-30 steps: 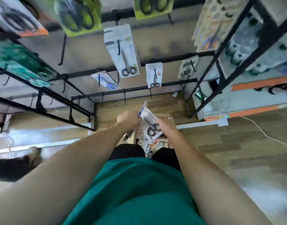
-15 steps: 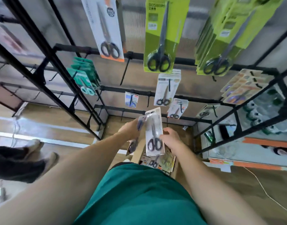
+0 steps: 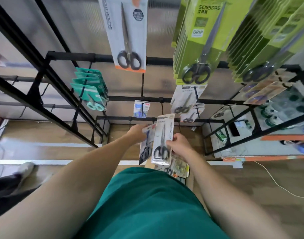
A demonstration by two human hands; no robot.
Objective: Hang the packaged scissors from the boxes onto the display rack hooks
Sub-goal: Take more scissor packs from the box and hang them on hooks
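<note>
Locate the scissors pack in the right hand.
Head view, centre: the white scissors pack is held upright by the right hand, beside the left hand's packs.

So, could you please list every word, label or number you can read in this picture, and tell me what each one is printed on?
"SCISSORS", printed as stylised "SCISSORS"-like lettering: top of the green scissors pack, with unreadable characters beneath.
"GRIP": white badge on that same green pack.
Vertical lettering that seems to be "SCISSORS", not certain: grey scissors pack.
Too small or blurred: the pack in the right hand, the pack in the left hand, the teal packs, and the lower hanging packs.
</note>
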